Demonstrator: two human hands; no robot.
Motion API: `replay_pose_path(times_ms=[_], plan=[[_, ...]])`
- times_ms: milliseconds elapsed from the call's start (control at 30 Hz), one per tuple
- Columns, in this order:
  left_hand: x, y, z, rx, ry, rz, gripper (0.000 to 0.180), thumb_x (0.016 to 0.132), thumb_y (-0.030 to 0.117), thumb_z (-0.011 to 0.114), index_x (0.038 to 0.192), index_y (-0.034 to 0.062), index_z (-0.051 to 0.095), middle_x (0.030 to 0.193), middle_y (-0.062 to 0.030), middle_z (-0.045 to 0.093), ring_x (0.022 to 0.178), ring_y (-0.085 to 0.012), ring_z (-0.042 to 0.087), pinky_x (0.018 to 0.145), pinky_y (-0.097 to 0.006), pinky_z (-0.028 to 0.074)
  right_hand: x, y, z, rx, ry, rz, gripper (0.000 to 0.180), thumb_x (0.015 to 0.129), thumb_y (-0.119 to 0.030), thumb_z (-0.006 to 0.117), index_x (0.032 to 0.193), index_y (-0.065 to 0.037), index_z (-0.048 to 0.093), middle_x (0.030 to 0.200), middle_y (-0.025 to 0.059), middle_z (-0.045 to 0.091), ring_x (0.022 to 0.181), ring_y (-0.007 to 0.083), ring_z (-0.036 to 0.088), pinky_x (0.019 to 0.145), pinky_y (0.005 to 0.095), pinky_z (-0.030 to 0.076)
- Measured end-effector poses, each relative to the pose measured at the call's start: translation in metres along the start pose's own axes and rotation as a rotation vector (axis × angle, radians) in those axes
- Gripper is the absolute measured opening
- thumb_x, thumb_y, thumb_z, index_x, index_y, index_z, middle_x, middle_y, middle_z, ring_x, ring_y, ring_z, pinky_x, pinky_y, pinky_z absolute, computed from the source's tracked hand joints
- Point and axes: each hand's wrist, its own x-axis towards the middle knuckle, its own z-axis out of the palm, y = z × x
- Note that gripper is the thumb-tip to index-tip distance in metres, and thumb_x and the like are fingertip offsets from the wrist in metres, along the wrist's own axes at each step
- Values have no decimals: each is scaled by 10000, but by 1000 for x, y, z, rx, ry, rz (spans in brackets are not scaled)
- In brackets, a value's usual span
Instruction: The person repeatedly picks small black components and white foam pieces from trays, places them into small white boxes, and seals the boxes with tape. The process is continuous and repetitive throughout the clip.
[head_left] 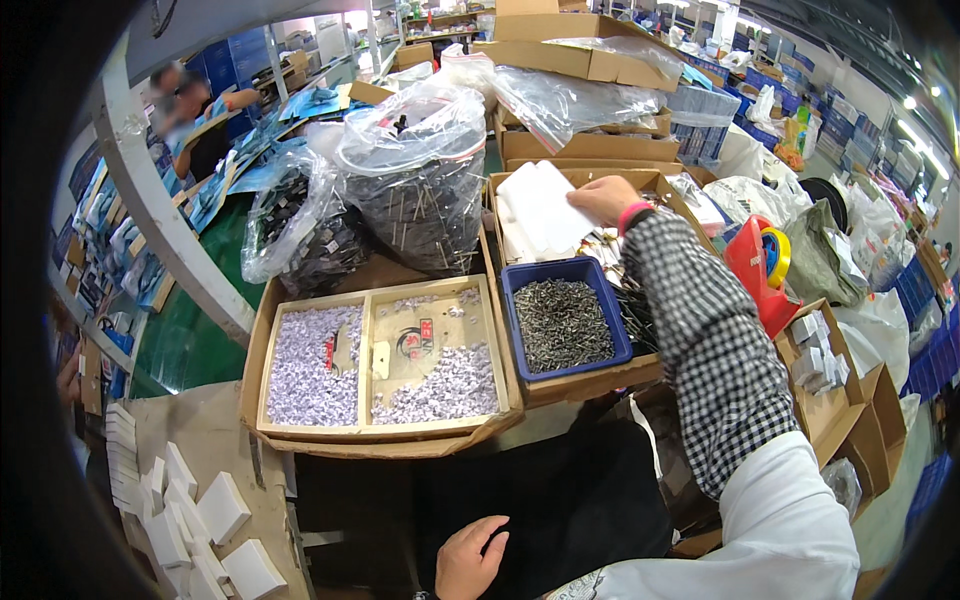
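Observation:
My right hand [603, 201], its arm in a black-and-white checkered sleeve, reaches forward to a stack of flat white pieces [543, 208] in a cardboard box. Its fingers are closed at the stack's right edge; the fingertips are partly hidden. My left hand [468, 562] is low over the black cloth [560, 490] on my lap, thumb apart from the fingers, holding nothing. In front of the white pieces stands a blue bin [516, 330] full of small dark metal parts [562, 325]. Left of it, a two-part wooden tray [365, 370] contains many small pale pieces [315, 375].
Clear bags of dark parts [415, 205] stand behind the tray. A red tape dispenser [750, 275] with yellow tape is right of my arm, near an open carton [825, 370] of small white boxes. More white boxes [222, 508] lie lower left. People sit beyond a metal post [165, 190].

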Motion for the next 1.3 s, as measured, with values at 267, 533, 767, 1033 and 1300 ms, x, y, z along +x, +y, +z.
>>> replay_pose_path(times_ms=[267, 533, 767, 1033, 1300], plan=[[13, -16, -14, -1084, -158, -107, 533, 915, 132, 565, 1361, -22, 317, 1331, -181, 457, 1222, -272, 471, 1021, -379, 384, -197, -7, -9, 587, -287, -88, 311, 873, -276, 619, 974, 15, 662, 798, 29, 650, 712, 77, 580, 660, 216, 460], [17, -3, -2, -1384, -350, 54, 1111, 632, 514, 790, 1433, 46, 180, 1431, -178, 318, 1317, -289, 335, 1051, -432, 332, -331, -11, 89, 745, -831, 145, 241, 908, -217, 604, 1023, -9, 638, 881, 1, 636, 813, 52, 555, 722, 218, 446], [-4, -1, -4, -1021, -499, -123, 1128, 572, 496, 836, 1390, 5, 234, 1283, -101, 395, 1232, -213, 372, 1044, -354, 296, -337, -14, 81, 271, -243, -770, 281, 709, -100, 748, 970, -83, 646, 915, 72, 611, 785, 225, 613, 679, 292, 517], [-6, -20, 8, -699, -632, -41, 1104, 574, 365, 874, 1407, 13, 240, 1340, -115, 331, 1239, -216, 362, 1038, -332, 316, -339, -16, 74, 162, -612, -777, 272, 743, -212, 741, 887, -98, 539, 891, 48, 592, 575, 186, 600, 495, 266, 470], [-12, -29, 12, -1067, -468, -230, 1084, 526, 279, 906, 1381, 67, 275, 1240, -47, 471, 1156, -161, 456, 998, -327, 360, -340, -1, 80, 415, -614, -771, 299, 743, -181, 754, 957, -82, 570, 864, 58, 598, 678, 172, 567, 572, 251, 452]])
